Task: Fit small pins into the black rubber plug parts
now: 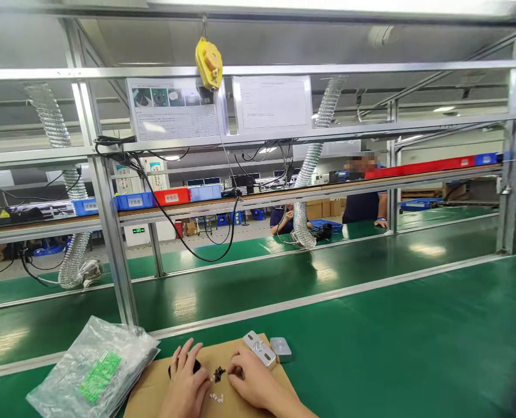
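Note:
My left hand (185, 380) lies over a black part (197, 366), its fingers across the top and its thumb at the right side. Much of that part is hidden beneath the hand. My right hand (253, 380) has its fingers curled and thumb pressed in, at the edge of a small pile of black pieces (218, 374). Whatever its fingertips hold is too small to make out. Several tiny white pieces (217, 398) are scattered just below the pile. All this sits on a brown cardboard sheet (229, 409).
A silver metal block (259, 349) with slots lies beyond my right hand, beside a grey square piece (280, 347). At left, clear plastic bags (61, 371) hold a green circuit board (100, 376). A metal post (117, 267) rises behind. Two people are across the bench.

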